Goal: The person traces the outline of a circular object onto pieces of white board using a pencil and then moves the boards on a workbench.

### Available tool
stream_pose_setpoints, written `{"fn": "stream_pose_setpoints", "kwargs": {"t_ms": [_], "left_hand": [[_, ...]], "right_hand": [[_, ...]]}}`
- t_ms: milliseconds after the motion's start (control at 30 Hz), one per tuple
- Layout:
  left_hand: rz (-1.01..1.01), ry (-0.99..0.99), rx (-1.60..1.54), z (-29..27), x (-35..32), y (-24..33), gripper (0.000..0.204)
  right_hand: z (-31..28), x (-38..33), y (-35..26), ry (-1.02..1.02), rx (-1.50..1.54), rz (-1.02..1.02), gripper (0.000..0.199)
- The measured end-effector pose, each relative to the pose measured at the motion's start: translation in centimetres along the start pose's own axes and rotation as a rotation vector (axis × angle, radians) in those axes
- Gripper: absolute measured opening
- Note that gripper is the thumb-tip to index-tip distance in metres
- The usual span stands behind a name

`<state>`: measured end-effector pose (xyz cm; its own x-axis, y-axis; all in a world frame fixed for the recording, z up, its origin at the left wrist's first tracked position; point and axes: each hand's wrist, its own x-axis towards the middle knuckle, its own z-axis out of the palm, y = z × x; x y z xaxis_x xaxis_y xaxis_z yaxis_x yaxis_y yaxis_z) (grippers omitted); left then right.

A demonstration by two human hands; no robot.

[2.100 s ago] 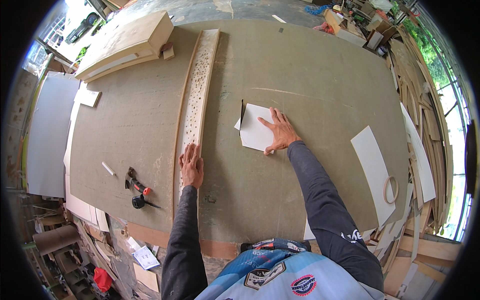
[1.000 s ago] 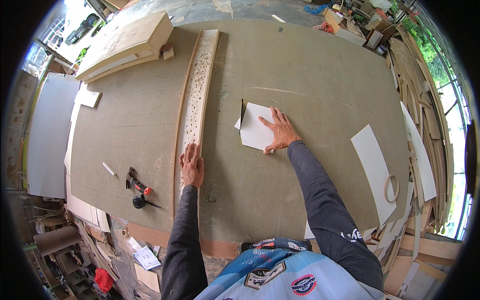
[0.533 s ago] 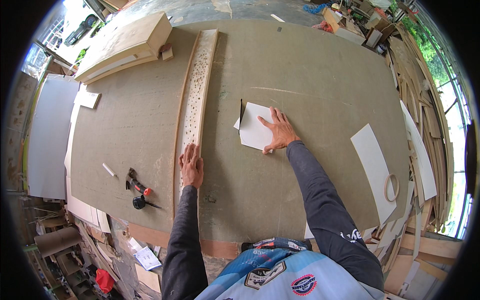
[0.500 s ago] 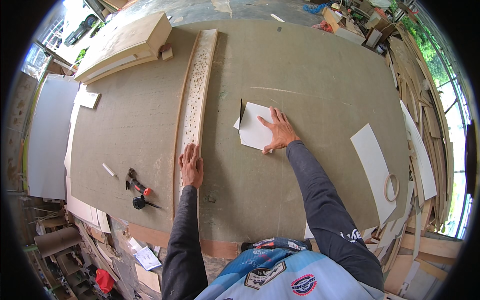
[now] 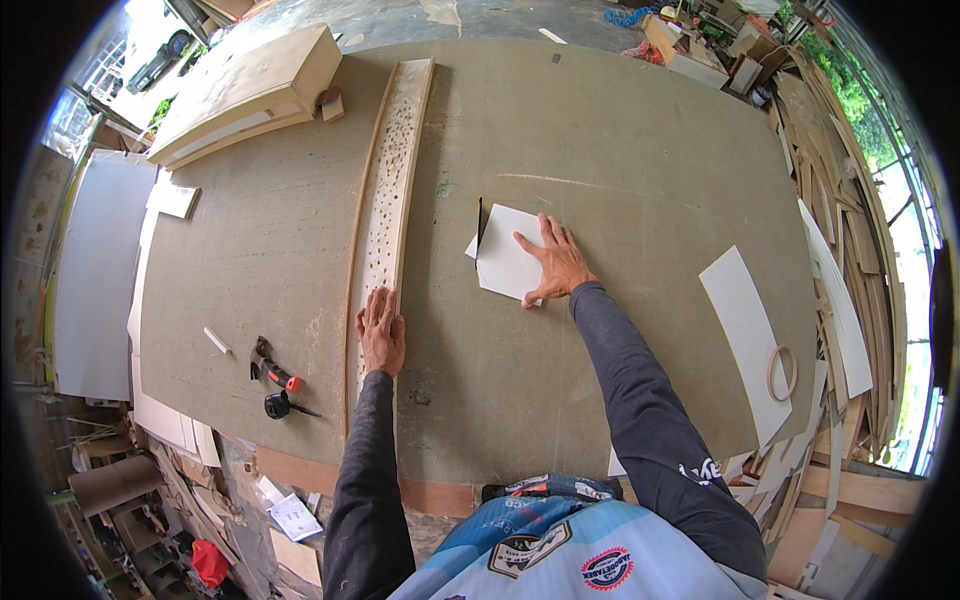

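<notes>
A long, narrow board [image 5: 393,190] with brownish spots and thin raised wooden edges runs away from me across the large table. My left hand [image 5: 381,332] lies flat over its near part, fingers stretched forward and holding nothing. To the right, a white flat piece [image 5: 503,250] lies on the tabletop with a thin black edge [image 5: 479,232] along its left side. Spread fingers of my right hand [image 5: 556,262] press on its right part, hiding some of it. A small white corner pokes out left of the black edge.
Left of the board are a claw hammer [image 5: 272,366], a black tape measure [image 5: 279,404] and a short white stick [image 5: 217,340]. A wooden box [image 5: 250,90] stands far left. At right, a roll of tape [image 5: 781,374] sits on a white strip [image 5: 741,320], near stacked planks [image 5: 840,200].
</notes>
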<state>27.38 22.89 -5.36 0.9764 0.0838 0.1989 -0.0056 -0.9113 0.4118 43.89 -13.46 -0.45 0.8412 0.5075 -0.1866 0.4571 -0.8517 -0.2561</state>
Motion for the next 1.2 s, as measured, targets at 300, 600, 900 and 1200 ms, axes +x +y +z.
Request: {"fn": "stream_pose_setpoints", "kwargs": {"t_ms": [300,600,900,1200], "left_hand": [[-0.01,-0.012,0.005,0.08,-0.04,-0.02,0.053],[-0.004,-0.011,-0.002,0.25,-0.06,-0.23,0.054],[0.007,0.002,-0.007,0.37,-0.08,-0.47,0.053],[0.005,-0.004,-0.007,0.32,-0.1,-0.42,0.053]], "right_hand": [[0.11,0.04,-0.11,-0.034,-0.018,0.035,0.137],[0.16,-0.02,-0.14,-0.027,-0.013,0.039,0.137],[0.04,-0.11,-0.25,-0.024,-0.017,0.046,0.137],[0.08,-0.07,-0.38,-0.036,-0.02,0.057,0.135]]}}
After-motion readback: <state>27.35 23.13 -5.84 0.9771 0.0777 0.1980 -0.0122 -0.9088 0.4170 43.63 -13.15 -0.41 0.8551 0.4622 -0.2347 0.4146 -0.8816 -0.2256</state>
